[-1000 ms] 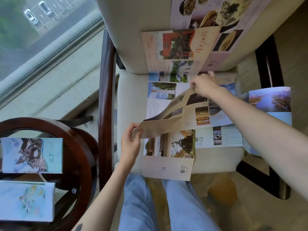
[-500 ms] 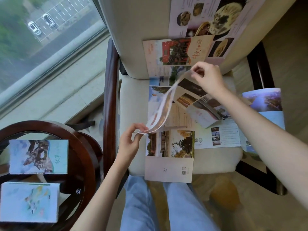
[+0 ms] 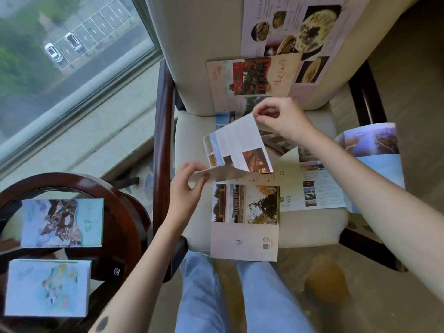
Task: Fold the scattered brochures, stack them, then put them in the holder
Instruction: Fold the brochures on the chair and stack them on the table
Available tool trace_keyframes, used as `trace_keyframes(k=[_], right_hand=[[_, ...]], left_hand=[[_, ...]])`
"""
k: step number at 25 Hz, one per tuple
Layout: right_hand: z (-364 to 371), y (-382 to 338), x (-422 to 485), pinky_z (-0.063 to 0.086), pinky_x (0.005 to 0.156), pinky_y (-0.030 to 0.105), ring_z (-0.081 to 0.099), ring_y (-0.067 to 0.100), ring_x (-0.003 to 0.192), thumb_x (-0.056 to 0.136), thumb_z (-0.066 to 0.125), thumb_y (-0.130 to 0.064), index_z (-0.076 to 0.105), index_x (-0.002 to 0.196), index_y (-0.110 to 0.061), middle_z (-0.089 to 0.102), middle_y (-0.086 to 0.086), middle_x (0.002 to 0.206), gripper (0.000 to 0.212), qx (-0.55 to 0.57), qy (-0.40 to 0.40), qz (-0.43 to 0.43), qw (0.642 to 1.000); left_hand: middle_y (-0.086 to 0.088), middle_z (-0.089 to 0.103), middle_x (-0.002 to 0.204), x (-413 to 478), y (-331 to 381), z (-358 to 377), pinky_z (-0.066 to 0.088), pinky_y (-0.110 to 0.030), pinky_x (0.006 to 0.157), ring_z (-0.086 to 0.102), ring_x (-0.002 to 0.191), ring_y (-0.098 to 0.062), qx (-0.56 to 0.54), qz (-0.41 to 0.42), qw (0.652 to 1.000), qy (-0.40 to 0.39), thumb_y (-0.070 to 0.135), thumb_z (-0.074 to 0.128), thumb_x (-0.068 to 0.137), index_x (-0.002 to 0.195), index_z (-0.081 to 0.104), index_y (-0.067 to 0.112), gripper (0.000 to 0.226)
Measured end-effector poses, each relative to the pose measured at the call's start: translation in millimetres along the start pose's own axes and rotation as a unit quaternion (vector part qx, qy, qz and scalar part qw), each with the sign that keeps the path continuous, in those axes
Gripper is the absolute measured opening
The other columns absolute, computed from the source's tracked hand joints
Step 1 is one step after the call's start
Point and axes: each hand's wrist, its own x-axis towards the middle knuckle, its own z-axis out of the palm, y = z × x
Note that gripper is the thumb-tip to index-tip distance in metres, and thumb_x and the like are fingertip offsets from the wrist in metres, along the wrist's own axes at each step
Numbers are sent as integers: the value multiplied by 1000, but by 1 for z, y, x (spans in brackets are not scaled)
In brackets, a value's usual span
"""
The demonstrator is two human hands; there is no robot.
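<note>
Brochure (image 3: 237, 150) in work is held above the chair seat (image 3: 192, 140) between both hands. The left hand (image 3: 188, 188) pinches its near left corner between thumb and fingers. The right hand (image 3: 281, 118) pinches the far corner of the raised panel, which stands tilted.

Just right of the left hand, a tree-photo brochure (image 3: 245, 212) lies flat and overhangs the seat's front edge. An open brochure (image 3: 322, 188) lies under the right forearm. Beyond the right hand, a red-photo brochure (image 3: 249, 78) and a food-photo brochure (image 3: 300, 32) lean on the backrest (image 3: 204, 44). A blue brochure (image 3: 372, 145) lies right of the right forearm. Well left of the left hand, a round worktop (image 3: 120, 212) carries two blue-toned printed items (image 3: 62, 222).
</note>
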Motion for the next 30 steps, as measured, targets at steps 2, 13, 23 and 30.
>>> trace_keyframes(k=[2, 13, 23, 30], right_hand=[[7, -10, -10, 47, 83, 16, 60, -4, 85, 82, 64, -10, 66, 85, -26, 65, -15, 86, 16, 3, -45, -29, 999], [31, -26, -40, 49, 77, 10, 59, -8, 72, 81, 61, -2, 66, 83, -17, 64, -12, 79, 16, 75, -118, -43, 989], [27, -10, -50, 51, 81, 13, 62, -3, 87, 85, 62, -13, 67, 93, -24, 67, -12, 91, 14, 20, -210, -26, 977], [6, 45, -55, 48, 89, 34, 58, 12, 102, 83, 58, -9, 64, 105, -21, 65, -4, 107, 26, -186, -219, 50, 956]], left_hand=[[-1, 55, 109, 5, 1, 1, 37, -10, 91, 51, 105, -8, 33, 20, 999, 32, 3, 66, 82, 87, 64, 8, 8], [-6, 54, 125, 13, 6, 13, 34, -32, 110, 42, 119, -10, 90, 55, 992, 74, 5, 67, 80, 90, 58, 7, 13], [-9, 62, 88, 21, 1, 13, 40, -10, 77, 55, 84, -14, 57, 33, 997, 31, -1, 59, 85, 86, 64, 5, 8], [1, 60, 88, 21, -16, 5, 47, -20, 83, 57, 87, -14, -1, -31, 998, 61, 4, 56, 89, 91, 61, 10, 8]])
